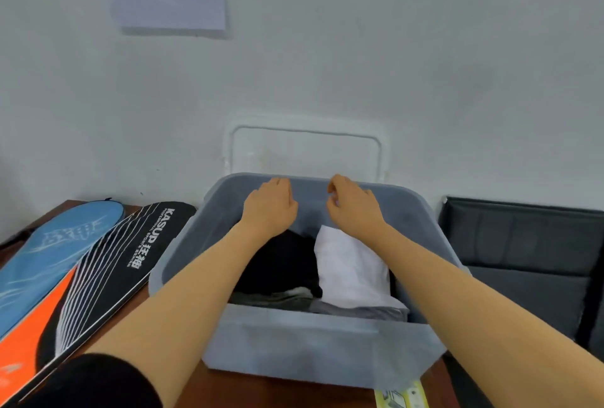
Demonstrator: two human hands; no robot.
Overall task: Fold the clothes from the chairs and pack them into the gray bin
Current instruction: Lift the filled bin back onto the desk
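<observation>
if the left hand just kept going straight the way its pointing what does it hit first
Most likely the far wall of the gray bin. The left hand reaches forward over the folded clothes, fingers aimed at the far rim. Beyond that rim leans the clear lid. Depth is hard to judge, so it may pass over the rim.

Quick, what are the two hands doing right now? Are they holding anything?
Left hand: over the bin's far end, fingers loosely curled, holding nothing.
Right hand: the same, fingers loosely curled, nothing in it.

folded clothes (349, 267) in bin (313, 345), racket covers (98, 263) left
</observation>
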